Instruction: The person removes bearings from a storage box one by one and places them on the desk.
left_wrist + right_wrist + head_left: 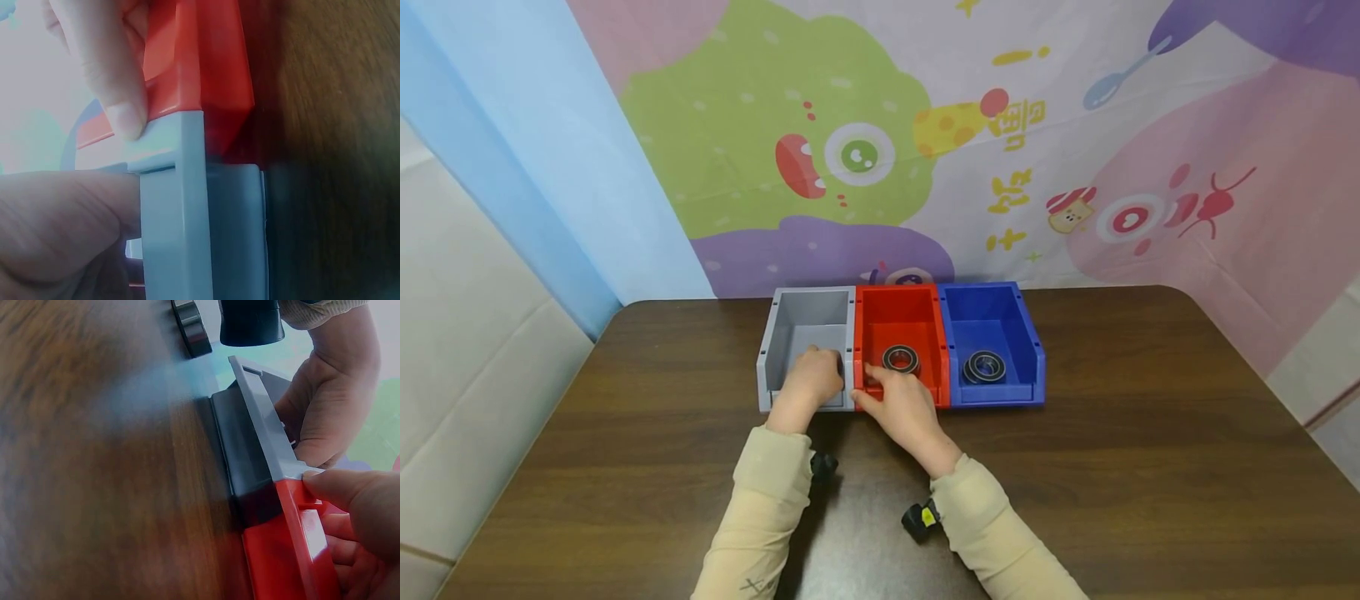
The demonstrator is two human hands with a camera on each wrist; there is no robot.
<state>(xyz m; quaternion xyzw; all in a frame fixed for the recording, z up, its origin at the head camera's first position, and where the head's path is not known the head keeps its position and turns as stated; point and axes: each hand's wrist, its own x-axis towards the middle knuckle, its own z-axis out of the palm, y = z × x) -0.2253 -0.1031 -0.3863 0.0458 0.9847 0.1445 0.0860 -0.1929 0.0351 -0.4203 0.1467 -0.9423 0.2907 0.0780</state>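
My left hand reaches into the grey bin with curled fingers near its right wall. A dark patch shows beside those fingers; whether they hold something is hidden. My right hand is at the front left corner of the red bin. Its thumb presses the rim where the red and grey bins meet, while the other fingers curl inside the red bin, gripping its edge. Just beyond that hand, a ball bearing lies in the red bin.
To the right, the blue bin adjoins the red one and contains bearings that look stacked. All three bins stand in a row on the brown wooden table, near its back edge. A printed cloth hangs behind.
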